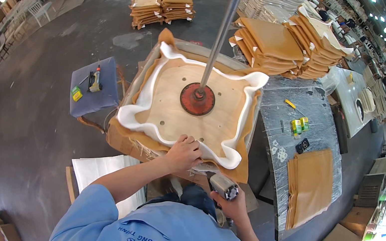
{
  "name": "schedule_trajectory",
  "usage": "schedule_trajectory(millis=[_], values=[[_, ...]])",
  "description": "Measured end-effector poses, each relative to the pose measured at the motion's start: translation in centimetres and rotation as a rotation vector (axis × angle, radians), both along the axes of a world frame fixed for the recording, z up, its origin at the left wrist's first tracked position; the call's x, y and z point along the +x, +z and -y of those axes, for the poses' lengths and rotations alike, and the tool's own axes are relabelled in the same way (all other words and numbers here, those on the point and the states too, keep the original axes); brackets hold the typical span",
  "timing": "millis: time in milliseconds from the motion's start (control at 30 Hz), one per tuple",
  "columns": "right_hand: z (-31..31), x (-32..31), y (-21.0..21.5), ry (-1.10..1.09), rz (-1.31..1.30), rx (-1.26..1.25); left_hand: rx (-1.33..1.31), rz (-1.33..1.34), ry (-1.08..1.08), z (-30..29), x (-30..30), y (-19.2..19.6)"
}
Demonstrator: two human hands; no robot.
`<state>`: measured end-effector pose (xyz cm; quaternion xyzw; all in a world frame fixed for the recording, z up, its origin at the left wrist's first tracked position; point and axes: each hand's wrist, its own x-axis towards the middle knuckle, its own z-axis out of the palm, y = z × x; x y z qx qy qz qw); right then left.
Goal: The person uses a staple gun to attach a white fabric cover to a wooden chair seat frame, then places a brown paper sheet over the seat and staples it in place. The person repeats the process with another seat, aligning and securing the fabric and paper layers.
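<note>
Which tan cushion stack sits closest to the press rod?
The stack just right of the rod, almost touching it. The taller stack lies further right, and the far stack sits back on the floor.

Plastic-wrapped bench [277, 98] with tan covers [312, 182]

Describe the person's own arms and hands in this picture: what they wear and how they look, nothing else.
Both arms come out of short light-blue sleeves of a work shirt that has a red and blue emblem with printed lettering on its back. The forearms are bare below the sleeves. The left hand and the right hand wear no gloves; no watch or ring can be made out.
</note>
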<state>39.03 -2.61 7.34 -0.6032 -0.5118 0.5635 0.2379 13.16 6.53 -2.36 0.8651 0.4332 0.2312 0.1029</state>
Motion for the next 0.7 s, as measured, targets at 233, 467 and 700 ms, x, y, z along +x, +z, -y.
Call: schedule_trajectory(millis=[233, 467, 700], values=[[-5.0, 1.8, -4.3, -0.179, -0.002, -0.037, -0.117, -0.015, 0.153, -2.6, 4.4, -0.1], [-9.1, 3.7, -5.2, -0.125, 0.011, -0.053, -0.22, -0.081, 0.132, -3.6, 5.9, 0.7], [-10.8, 4.5, -5.2, -0.089, 0.095, -0.07, -0.322, -0.089, 0.171, -4.6, 6.4, 0.5]])
